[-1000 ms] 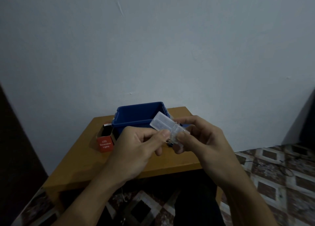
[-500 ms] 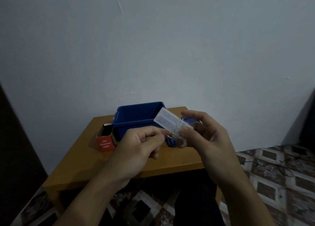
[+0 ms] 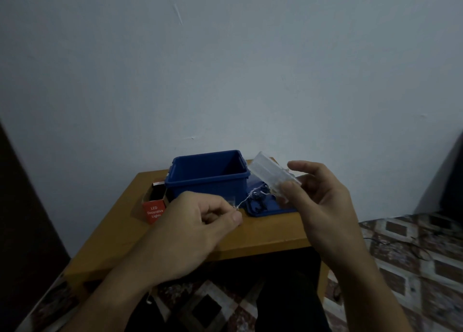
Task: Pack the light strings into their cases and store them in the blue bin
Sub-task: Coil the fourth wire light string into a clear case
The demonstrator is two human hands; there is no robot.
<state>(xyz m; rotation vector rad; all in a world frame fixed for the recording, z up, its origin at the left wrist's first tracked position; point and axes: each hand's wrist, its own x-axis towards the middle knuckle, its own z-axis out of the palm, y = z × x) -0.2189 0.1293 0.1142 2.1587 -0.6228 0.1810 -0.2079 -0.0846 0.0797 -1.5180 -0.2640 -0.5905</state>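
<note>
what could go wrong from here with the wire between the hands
The thin silvery wire, pinched by the left hand, runs straight toward the clear plastic case in the right hand; a hard pull might kink or snap it. The loose wire heap on the flat blue lid looks tangled and may knot tighter.

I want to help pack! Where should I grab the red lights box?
Probably pinch the red box by its labelled front and back walls, reaching from the left: its top is open, flaps out, and the blue bin crowds its right side.
</note>
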